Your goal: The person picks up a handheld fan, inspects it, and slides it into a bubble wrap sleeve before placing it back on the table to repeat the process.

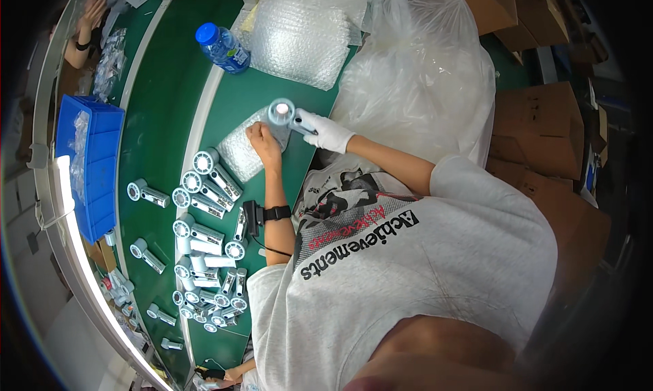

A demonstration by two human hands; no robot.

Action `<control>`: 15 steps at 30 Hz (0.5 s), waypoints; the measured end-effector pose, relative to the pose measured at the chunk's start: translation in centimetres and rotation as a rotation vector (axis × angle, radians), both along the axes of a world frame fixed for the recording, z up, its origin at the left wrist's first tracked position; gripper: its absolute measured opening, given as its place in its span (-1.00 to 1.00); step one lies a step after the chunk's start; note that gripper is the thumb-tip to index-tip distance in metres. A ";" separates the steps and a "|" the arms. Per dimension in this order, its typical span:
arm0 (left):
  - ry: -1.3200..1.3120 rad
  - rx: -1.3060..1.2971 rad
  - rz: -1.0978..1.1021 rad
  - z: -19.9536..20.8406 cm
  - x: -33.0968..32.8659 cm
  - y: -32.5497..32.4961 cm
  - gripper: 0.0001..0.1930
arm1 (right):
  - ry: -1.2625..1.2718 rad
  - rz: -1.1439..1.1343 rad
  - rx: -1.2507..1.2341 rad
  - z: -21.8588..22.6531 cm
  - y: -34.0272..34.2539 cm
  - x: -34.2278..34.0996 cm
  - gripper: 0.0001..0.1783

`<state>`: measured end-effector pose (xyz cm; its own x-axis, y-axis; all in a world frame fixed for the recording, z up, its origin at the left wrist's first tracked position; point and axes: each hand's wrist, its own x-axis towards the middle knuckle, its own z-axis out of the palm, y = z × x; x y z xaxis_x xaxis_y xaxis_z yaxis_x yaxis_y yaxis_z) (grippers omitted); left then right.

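My right hand [328, 132], in a white glove, grips a pale blue handheld fan [281, 111] by its handle. The fan's round head points away from the glove, over one end of a bubble-wrap bag [239, 151]. My bare left hand [265, 146] has its fingers curled at the bag's edge, just beside the fan's head; the fingertips are partly hidden. The bag lies flat on the green table [272, 85]. A black strap with a small device [262, 215] sits round my left wrist. Several more fans [204, 194] lie in a cluster below the bag.
A blue-capped bottle [223, 48] and stacked bubble-wrap bags [296, 41] lie at the far side. A large clear plastic sack [415, 78] hangs to the right, before cardboard boxes [537, 129]. Loose fans [147, 192] lie on a green belt [153, 98], beside a blue crate [102, 166].
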<state>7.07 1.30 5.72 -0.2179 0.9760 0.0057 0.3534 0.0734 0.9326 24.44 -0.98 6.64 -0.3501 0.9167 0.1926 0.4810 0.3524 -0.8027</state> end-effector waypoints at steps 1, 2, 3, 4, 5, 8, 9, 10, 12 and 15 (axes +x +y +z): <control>0.086 0.094 -0.011 1.0 0.1 -0.1 -0.88 | 0.005 0.006 -0.003 0.9 0.1 -0.5 -0.40; 0.172 0.187 -0.024 2.0 0.2 -0.1 -0.90 | -0.024 0.055 -0.158 2.0 0.2 -0.6 -0.40; 0.258 0.284 -0.037 3.2 0.1 -0.2 -0.92 | -0.054 0.103 -0.311 3.3 0.6 -0.9 -0.40; 0.263 0.283 -0.032 4.2 0.0 -0.3 -0.92 | -0.086 0.152 -0.463 4.6 1.1 -0.8 -0.40; 0.355 0.285 -0.133 5.2 -0.3 -0.6 -0.93 | -0.119 0.202 -0.616 5.8 1.8 -0.7 -0.40; 0.534 0.294 -0.344 7.9 -0.3 -1.6 -0.92 | -0.227 0.335 -1.067 9.9 4.2 -0.9 -0.40; 0.529 0.319 -0.355 8.6 0.0 -2.3 -0.92 | -0.226 0.335 -1.064 9.0 4.4 -0.6 -0.40; 0.524 0.344 -0.366 9.2 0.4 -2.9 -0.91 | 0.323 0.347 -1.363 6.9 4.3 -0.2 -0.51; 0.527 0.364 -0.355 10.3 0.5 -3.7 -0.90 | 1.507 0.316 -1.793 7.7 4.4 -0.8 -0.70; 0.538 0.407 -0.178 11.8 -0.1 -4.3 -0.89 | 1.604 -0.050 -1.560 8.5 5.4 -4.0 -0.67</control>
